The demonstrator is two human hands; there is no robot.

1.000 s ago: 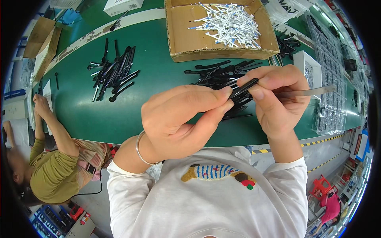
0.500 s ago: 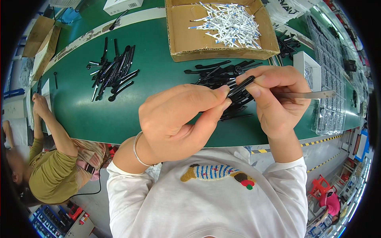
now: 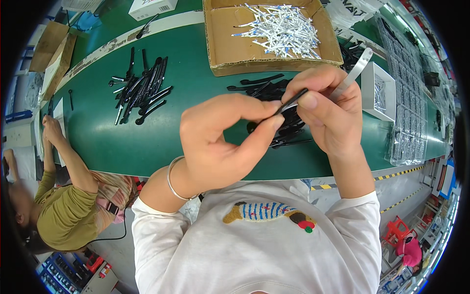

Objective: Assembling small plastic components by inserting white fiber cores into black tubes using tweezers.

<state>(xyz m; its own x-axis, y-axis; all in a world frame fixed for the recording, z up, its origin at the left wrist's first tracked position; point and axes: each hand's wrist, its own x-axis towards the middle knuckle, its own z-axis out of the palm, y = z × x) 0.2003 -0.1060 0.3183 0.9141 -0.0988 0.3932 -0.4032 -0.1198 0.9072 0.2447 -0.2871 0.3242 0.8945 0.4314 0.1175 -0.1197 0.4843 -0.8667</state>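
Both hands have lifted slightly since before. Left hand (image 3: 220,142) pinches a thin black stick (image 3: 292,101) between thumb and forefinger; right hand (image 3: 325,110) grips metal tweezers (image 3: 353,73) against it. Beneath them, blocking the view, lies a pile of black parts (image 3: 286,132) on the green table (image 3: 147,142), just before a cardboard box (image 3: 230,54).

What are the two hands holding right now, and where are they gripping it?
The left hand pinches a thin black stick at its near end; the right hand holds metal tweezers around their middle.
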